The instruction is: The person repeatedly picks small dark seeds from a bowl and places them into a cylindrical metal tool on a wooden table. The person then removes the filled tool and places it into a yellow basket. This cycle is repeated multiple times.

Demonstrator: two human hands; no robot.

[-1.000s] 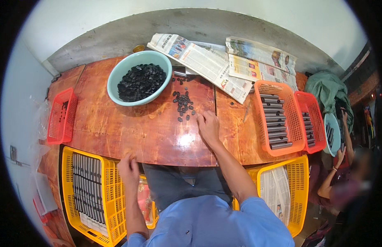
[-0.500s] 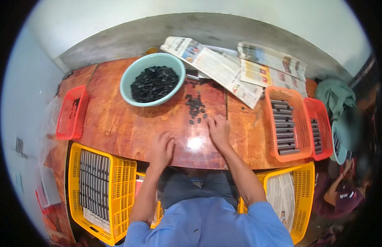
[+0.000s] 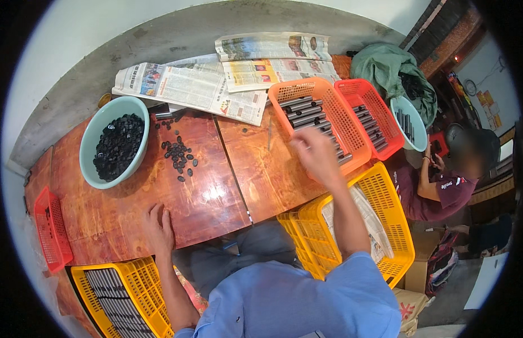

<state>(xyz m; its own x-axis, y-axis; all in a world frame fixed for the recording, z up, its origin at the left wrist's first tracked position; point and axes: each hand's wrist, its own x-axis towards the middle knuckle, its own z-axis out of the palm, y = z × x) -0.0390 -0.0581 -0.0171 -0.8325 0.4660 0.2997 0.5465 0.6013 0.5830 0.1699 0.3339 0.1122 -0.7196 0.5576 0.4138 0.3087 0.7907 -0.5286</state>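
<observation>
My left hand [image 3: 159, 228] rests on the reddish wooden table [image 3: 132, 200] near its front edge, its fingers loosely apart with nothing in them. Over the near side of an orange plastic basket [image 3: 363, 151] hovers my right hand [image 3: 319, 156], its fingers bent and blurred by motion; whether they grip anything is unclear. Dark grey tubes [image 3: 306, 112] lie in rows inside that basket. Between my hands and farther back, small black oval pieces [image 3: 179, 155] lie scattered. A pale green bowl [image 3: 88, 158] to their left is heaped with more black pieces [image 3: 119, 146].
Newspapers [image 3: 188, 84] cover the table's back. Beside the orange basket stand a red basket [image 3: 346, 87] and another green bowl [image 3: 422, 129] with tubes. A small red basket [image 3: 58, 242] is far left. Yellow crates [image 3: 143, 281] flank me below. Another person [image 3: 436, 191] sits at right.
The view has turned to the right. My right hand has left the table beside the loose black pieces and moved right to the orange basket. My left hand stays on the table near its edge.
</observation>
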